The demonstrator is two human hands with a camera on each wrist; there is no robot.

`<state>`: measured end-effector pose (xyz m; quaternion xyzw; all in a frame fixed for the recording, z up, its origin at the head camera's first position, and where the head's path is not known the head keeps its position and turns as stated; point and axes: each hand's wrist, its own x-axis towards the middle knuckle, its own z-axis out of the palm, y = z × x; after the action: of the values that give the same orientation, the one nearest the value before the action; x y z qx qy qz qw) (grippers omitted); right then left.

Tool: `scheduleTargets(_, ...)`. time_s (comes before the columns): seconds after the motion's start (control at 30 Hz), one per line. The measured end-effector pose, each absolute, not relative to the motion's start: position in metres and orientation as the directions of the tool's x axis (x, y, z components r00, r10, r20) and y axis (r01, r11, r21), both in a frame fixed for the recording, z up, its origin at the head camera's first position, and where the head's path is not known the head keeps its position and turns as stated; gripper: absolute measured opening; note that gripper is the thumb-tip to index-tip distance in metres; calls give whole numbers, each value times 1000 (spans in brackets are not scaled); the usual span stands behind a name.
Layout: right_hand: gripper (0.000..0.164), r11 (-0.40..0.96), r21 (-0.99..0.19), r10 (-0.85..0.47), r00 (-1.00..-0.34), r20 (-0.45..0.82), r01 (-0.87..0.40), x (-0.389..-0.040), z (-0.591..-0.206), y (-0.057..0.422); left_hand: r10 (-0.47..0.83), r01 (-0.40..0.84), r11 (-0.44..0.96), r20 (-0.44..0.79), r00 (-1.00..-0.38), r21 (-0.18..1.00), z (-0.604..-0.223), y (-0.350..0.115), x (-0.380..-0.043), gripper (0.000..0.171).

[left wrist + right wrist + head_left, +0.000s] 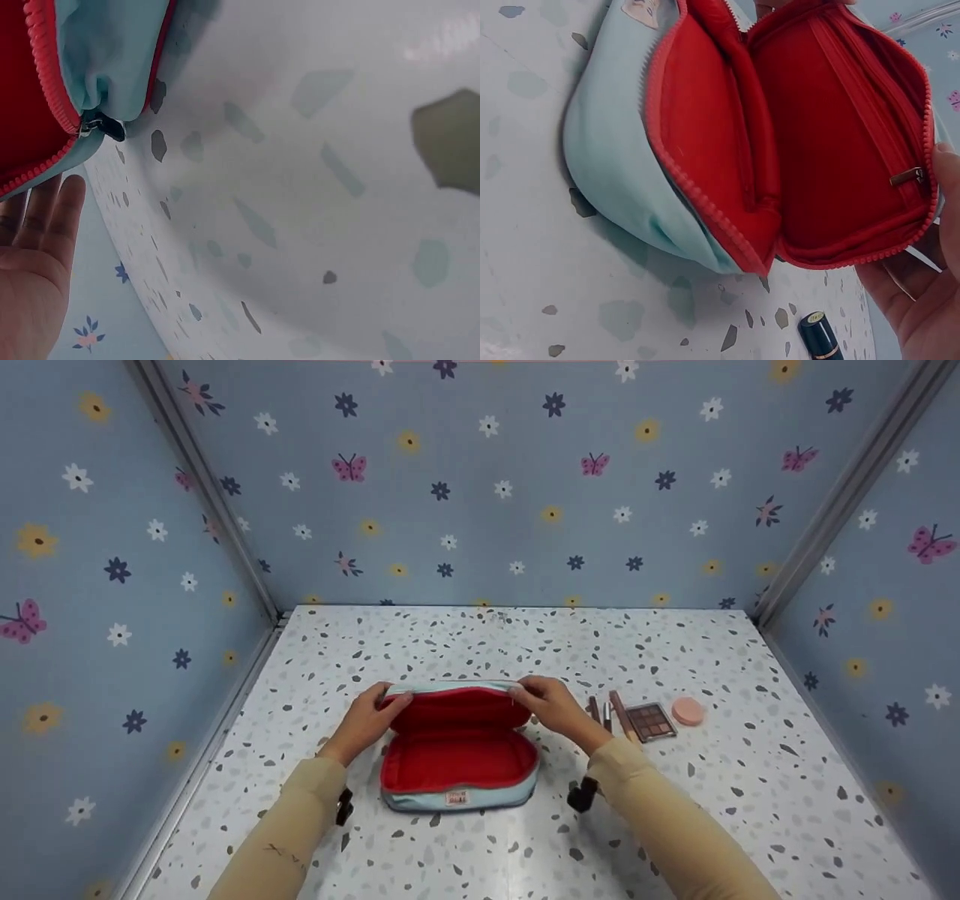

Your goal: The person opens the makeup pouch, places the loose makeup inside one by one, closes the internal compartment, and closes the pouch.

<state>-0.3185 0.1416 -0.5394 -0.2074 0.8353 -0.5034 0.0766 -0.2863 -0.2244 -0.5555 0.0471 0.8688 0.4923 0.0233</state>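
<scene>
A: Where is the pouch (461, 802) at this moment?

B: It lies on the tabletop (450, 859), in front of the person and between the two forearms. It is unzipped, so the red lining is showing, and its lid (459, 712) is raised at the far side.

A: How is the left hand (366, 724) placed?

B: It reaches forward and inward, and it pinches the left end of the lid's upper edge. The thumb lies on the inner side, and the other fingers are behind (in the left wrist view these look rather straight). The space between thumb and fingers is narrow, only for the edge.

A: And the right hand (555, 706)?

B: It makes almost a mirror of the first: wrist turned inward, thumb on the inner red side, fingers behind, holding the right end of the same edge. A small zipper pull (907, 177) hangs near this thumb, inside the lid.

A: What is lying near the right wrist?

B: Some slim tubes (621, 714) are just beside it, partly hidden by the arm. Further to the right there are a palette (651, 722) and a round pink case (688, 711).
</scene>
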Motion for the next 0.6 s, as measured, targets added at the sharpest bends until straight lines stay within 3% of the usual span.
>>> scheduleTargets(0.6, 33, 369, -913, -342, -939, 43, -176, -333, -534, 143, 165, 43, 523, -51, -985, 851, -572, -221, -294, 34)
